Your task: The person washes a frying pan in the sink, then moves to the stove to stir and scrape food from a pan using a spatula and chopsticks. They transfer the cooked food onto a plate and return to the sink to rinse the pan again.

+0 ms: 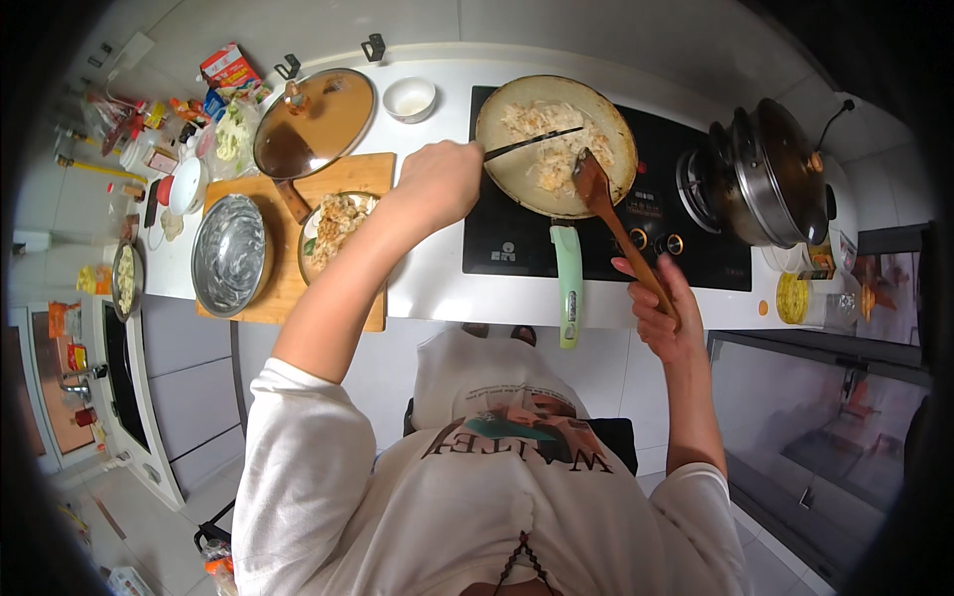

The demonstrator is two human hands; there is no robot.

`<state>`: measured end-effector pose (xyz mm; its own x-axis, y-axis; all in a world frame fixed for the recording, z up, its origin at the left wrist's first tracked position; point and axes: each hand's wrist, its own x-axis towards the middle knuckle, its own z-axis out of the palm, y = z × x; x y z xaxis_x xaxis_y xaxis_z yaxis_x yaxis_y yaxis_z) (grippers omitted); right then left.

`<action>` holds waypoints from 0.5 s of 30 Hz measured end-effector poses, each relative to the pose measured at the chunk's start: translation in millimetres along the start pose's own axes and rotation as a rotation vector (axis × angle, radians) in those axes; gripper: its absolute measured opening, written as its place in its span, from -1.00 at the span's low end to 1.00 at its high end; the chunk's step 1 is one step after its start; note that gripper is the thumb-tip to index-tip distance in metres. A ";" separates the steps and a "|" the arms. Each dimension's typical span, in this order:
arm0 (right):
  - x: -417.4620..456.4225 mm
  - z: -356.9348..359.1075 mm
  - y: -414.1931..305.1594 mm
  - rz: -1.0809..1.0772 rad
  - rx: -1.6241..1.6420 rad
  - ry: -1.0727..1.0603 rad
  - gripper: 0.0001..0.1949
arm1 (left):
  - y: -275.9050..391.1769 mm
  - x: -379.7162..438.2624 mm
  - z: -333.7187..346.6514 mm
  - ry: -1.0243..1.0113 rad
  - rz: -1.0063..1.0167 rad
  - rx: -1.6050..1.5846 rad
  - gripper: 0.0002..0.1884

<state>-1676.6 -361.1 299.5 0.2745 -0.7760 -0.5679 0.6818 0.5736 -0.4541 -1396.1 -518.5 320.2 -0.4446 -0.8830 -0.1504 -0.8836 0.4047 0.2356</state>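
A frying pan [514, 182] with a pale green handle sits on the black cooktop [507, 246], holding browned, shredded food [559, 127]. My left hand [445, 182] grips dark chopsticks [533, 143], their tips over the food. In my right hand [663, 309] is a wooden spatula [615, 223], its blade at the food near the pan's right side. Partly behind my left forearm, a plate [304, 257] of similar browned food stands on a wooden cutting board [365, 167].
A metal bowl [231, 257] with whitish residue rests on the board. Behind it is a glass lid [317, 123]; a small white bowl [410, 99] stands nearby. A large lidded pot [775, 175] occupies the right burner. Jars [812, 298] stand at the right, bagged food [235, 138] at the left.
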 end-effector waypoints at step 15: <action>49.6 -8.8 14.7 -0.438 -1.898 0.336 -0.58 | -16.9 -17.4 40.6 0.013 -0.118 -0.126 -0.82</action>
<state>-1658.9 -388.9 258.5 0.0462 -0.9757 -0.2140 -0.8820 0.0607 -0.4674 -1379.5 -500.3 279.9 -0.3361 -0.9261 -0.1715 -0.9036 0.2657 0.3361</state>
